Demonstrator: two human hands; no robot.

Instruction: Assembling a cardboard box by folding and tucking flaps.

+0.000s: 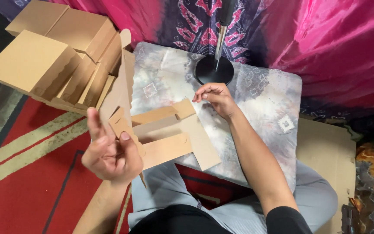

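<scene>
While the left hand (111, 158) sits raised at lower left of the frame, palm up w/ index finger pointing upward, its thumb and curled fingers pinch a flap of the box blank (165, 134). That blank is flat brown cardboard, partly folded, spread across the centre of the frame from the left hand to just below the right hand (216, 97); one panel stands up toward upper left, other panels lie over the cushion (260, 99) edge and the person's lap. Right hand hovers just right of centre, above the blank's top tab, fingers loosely curled and holding nothing; can't tell if fingertips touch the tab.

Cushion is a pale grey-lilac patterned pad filling centre to right of frame. On its top edge, upper centre, stands a round black base (214, 70) w/ a chrome pole rising out of the frame. Upper left: a stack of finished boxes (53, 56), same brown card, closed, piled at angles, touching each other; the blank's upright panel is just beside them. Lower left is a red rug (27, 190) w/ cream stripes. Pink and purple cloth (325, 39) hangs across the top and right. A flat cardboard sheet (330, 151) lies at right, beside the cushion, partly under the person's knee. Grey trousers show at bottom centre.
</scene>
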